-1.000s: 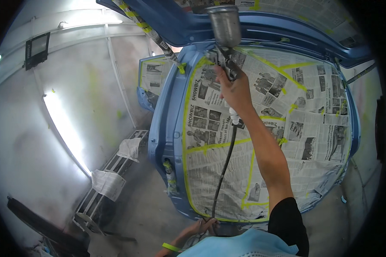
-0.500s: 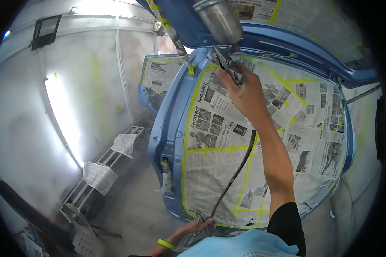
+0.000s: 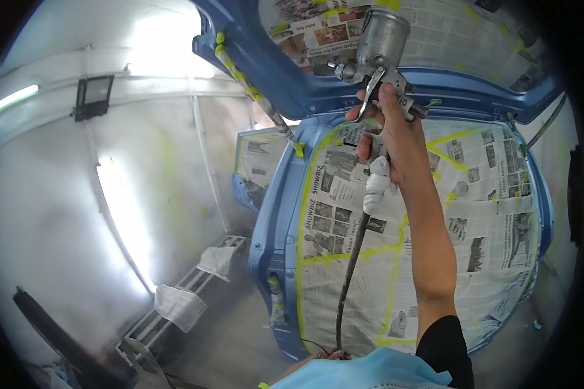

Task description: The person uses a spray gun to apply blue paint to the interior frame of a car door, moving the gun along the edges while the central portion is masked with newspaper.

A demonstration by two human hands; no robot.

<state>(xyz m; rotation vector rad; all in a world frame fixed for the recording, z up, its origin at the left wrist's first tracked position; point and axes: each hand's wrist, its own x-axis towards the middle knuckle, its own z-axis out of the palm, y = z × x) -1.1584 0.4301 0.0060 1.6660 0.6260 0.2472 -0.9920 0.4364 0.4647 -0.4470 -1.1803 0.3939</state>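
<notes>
My right hand (image 3: pixel 400 133) grips a metal spray gun (image 3: pixel 381 44) with a cup on top, held up before the raised blue tailgate (image 3: pixel 289 81). The gun's nozzle points left, and fingers lie at its trigger. From the white-wrapped fitting under the handle, a dark air hose (image 3: pixel 350 279) runs down to my left hand (image 3: pixel 329 356). That hand is closed around the hose at the lower edge, partly hidden by a light blue mask (image 3: pixel 363 369). Behind the gun, newspaper sheets (image 3: pixel 344 292) with yellow tape cover the rear opening of a blue car body (image 3: pixel 264 223).
A taped strut (image 3: pixel 256 94) slants between tailgate and body at left. A low rack (image 3: pixel 191 282) with newspaper pieces stands along the left wall, where a bright light (image 3: pixel 120 214) shines. A dark long part (image 3: pixel 55 330) leans at lower left. An open blue door (image 3: pixel 246 185) juts out behind.
My right hand has turned the spray gun more upright and shifted it right, away from the left edge. My left hand, still on the hose, sits lower in view. The view has tilted up.
</notes>
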